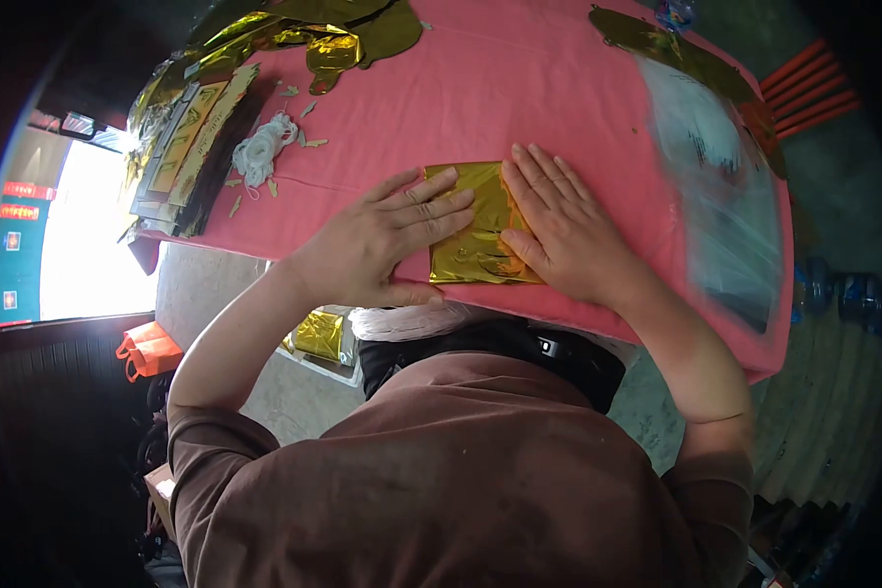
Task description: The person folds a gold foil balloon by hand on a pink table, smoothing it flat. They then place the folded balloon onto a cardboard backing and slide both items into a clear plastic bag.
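Left hand: flat, fingers spread, fingertips pressing the crinkled square gold foil sheet. Right hand: flat, palm down on the foil's far edge. Pink cloth-covered table lies beneath both.

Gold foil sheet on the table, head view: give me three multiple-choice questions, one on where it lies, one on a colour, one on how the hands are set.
1. Where does the gold foil sheet lie?
A. On the table, partly under both hands
B. Inside a box
C. On the floor

2. What colour is the table cloth?
A. Blue
B. Pink
C. White

3. How are the left hand and right hand set?
A. Clenched in fists
B. Raised off the table
C. Flat, palms down

Answers:
1 A, since fingers of both hands overlap the sheet's edges.
2 B, since pink cloth shows all round the sheet.
3 C, since the fingers lie stretched out flat on foil and cloth.
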Motion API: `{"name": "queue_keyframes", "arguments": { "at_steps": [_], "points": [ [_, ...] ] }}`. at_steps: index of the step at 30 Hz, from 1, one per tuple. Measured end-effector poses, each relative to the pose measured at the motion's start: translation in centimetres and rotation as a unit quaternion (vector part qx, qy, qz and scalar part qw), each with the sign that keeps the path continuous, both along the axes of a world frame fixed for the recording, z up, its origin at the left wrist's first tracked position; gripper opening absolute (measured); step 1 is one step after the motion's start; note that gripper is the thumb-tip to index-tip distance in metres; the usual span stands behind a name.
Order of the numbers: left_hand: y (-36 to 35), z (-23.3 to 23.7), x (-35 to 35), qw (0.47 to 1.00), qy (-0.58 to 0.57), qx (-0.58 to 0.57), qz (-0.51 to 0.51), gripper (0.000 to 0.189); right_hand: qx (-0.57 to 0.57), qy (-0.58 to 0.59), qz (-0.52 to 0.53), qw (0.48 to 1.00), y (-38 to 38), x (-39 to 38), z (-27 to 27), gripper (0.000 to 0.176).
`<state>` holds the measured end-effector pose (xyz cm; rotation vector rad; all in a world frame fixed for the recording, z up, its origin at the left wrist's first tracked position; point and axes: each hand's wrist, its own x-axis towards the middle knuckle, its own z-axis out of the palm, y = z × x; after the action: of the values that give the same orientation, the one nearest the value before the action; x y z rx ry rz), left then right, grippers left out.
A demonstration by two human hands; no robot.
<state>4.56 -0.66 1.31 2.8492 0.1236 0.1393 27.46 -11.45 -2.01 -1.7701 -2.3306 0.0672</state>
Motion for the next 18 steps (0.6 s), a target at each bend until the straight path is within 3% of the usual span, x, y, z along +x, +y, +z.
{"name": "queue_keyframes", "arguments": {
  "at_steps": [9,14,18],
  "points": [
    [-0.4,-0.1,0.0,0.997,-0.070,0.022,-0.014,0.060,-0.018,0.000,0.024,1.000,-0.5,0.2,0.3,0.063],
    [-0.4,-0.2,0.3,0.972,-0.155,0.154,-0.085,0.039,-0.020,-0.003,0.018,1.000,-0.6,0.1,0.3,0.063],
    [-1.2,0.1,1.2,0.965,-0.164,0.170,-0.111,0.031,-0.015,-0.003,0.013,1.000,-0.6,0.0,0.3,0.062]
  ]
}}
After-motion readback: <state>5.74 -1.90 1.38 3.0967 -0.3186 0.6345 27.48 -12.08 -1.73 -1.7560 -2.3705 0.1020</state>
